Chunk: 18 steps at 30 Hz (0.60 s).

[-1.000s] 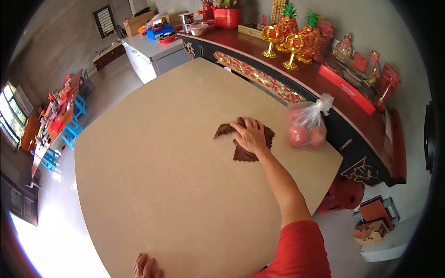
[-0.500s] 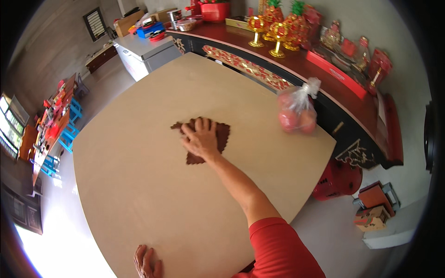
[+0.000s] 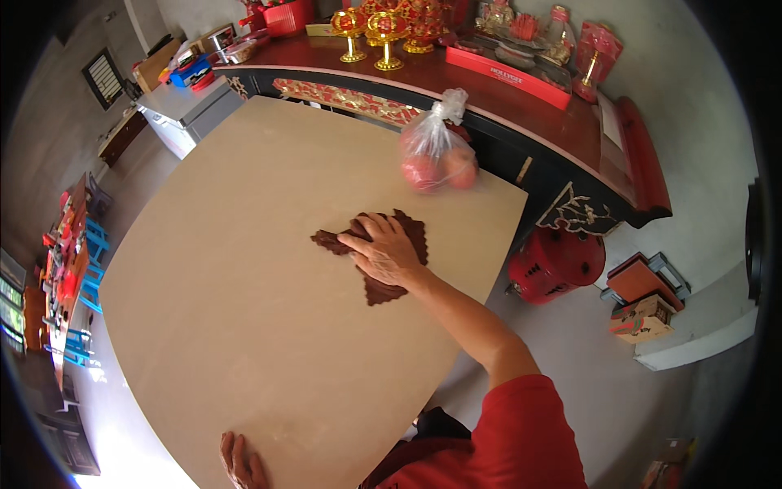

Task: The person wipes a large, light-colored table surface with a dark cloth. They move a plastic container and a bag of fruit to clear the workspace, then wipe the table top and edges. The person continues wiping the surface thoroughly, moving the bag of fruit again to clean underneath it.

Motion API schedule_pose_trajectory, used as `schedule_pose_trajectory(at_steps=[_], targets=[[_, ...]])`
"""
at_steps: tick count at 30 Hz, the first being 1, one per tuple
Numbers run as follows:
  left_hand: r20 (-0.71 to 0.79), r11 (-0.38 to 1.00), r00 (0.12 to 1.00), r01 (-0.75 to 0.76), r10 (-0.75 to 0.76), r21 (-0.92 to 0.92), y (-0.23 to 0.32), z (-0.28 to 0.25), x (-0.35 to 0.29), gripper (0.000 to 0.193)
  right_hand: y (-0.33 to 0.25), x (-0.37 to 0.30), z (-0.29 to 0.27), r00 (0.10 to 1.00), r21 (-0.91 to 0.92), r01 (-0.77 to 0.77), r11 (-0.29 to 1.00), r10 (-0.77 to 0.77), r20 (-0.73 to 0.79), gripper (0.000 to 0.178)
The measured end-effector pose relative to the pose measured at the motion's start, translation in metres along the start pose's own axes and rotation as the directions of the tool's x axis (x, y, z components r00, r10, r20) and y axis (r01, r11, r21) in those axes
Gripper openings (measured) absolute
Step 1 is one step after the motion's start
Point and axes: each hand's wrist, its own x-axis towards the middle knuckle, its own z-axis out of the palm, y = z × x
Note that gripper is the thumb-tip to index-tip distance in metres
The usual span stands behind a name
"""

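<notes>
My right hand point(image 3: 384, 248) lies flat, fingers spread, on a dark brown cloth point(image 3: 383, 285) spread on the beige table point(image 3: 244, 269). The cloth pokes out to the left and below the hand. Down at the table's near edge my left hand point(image 3: 242, 460) rests on the tabletop, fingers together, holding nothing. A clear plastic bag with red fruit point(image 3: 436, 159), knotted at the top, stands on the table just beyond the cloth to the right.
A dark wooden sideboard point(image 3: 521, 98) with golden ornaments and red boxes runs along the table's far side. A red drum-shaped stool point(image 3: 556, 265) and small boxes point(image 3: 643, 301) sit on the floor to the right. A grey cabinet point(image 3: 183, 106) stands far left.
My right hand has slid the cloth across the tabletop, first leftward away from the fruit bag, then back toward it. My left hand has stayed at the near edge.
</notes>
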Motion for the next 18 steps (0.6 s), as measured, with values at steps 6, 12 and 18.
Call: schedule_pose_trajectory(at_steps=[6, 12, 18], targets=[[0.020, 0.999, 0.999, 0.027, -0.026, -0.019, 0.003, -0.001, 0.000, 0.038, 0.049, -0.045, -0.054, 0.996, -0.049, -0.054, 0.997, 0.058, 0.074, 0.046], [0.013, 0.999, 0.999, 0.036, -0.036, -0.030, -0.006, 0.001, -0.003, 0.044, 0.124, -0.070, -0.087, 0.980, -0.151, -0.147, 0.978, 0.165, 0.112, 0.042], [0.024, 0.999, 0.999, 0.041, -0.041, -0.005, -0.004, -0.001, -0.003, 0.044, 0.199, -0.083, -0.096, 0.935, -0.343, -0.329, 0.880, 0.354, 0.010, 0.038]])
